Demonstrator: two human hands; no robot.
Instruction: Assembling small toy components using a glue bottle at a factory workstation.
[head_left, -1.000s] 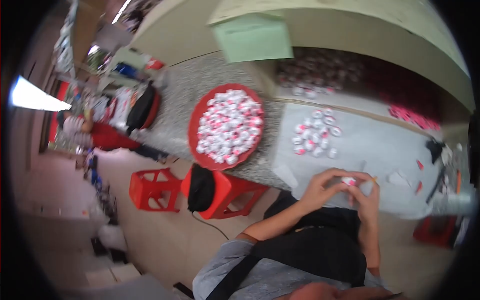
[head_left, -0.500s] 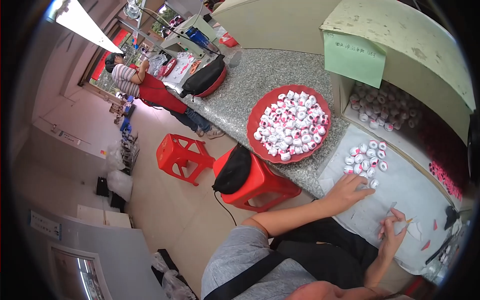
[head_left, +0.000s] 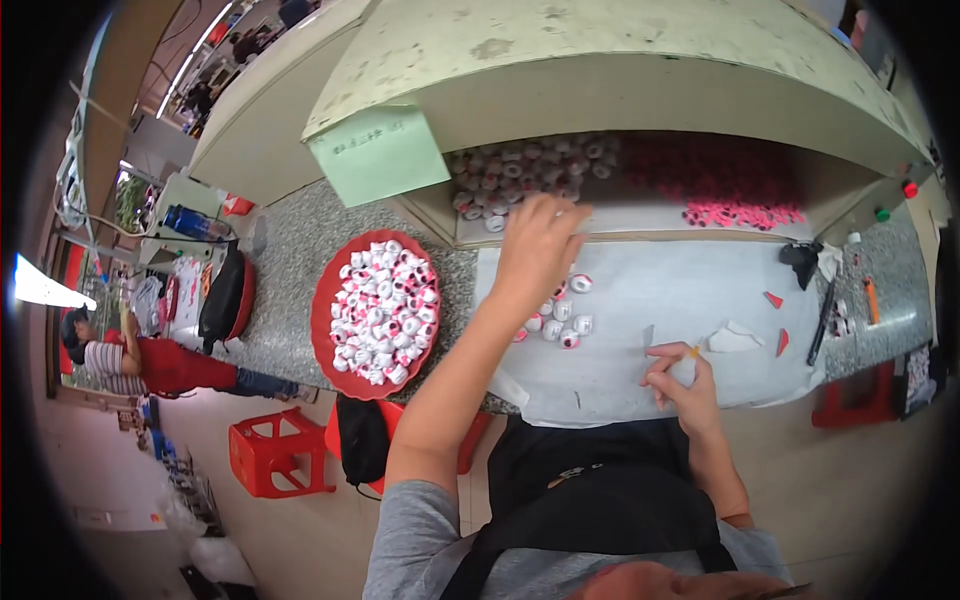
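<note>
My left hand (head_left: 540, 245) is raised at the front lip of the box opening, its fingers apart and nothing visible in them. Behind it, a pile of small white rounded pieces with pink and dark marks (head_left: 495, 180) fills the left of the box. Below the hand, a small group of similar pieces (head_left: 563, 325) lies on the white paper sheet (head_left: 620, 385), partly covered by the hand. My right hand (head_left: 682, 385) is closed low over the sheet, pinching a slim thing with a yellow-orange tip (head_left: 692, 352); the rest is mostly hidden.
Left of my arm stands a red scalloped bowl (head_left: 322, 345) full of white pieces. Pink bits (head_left: 740, 214) lie in the box's right part. Torn white paper (head_left: 735, 338), red scraps (head_left: 783, 342) and a black pen-like tool (head_left: 822, 322) lie at right. A person (head_left: 150, 365) stands far left.
My view has swung right. My left hand has gone from the small group of pieces up to the box opening. The right hand keeps its pinch over the sheet.
</note>
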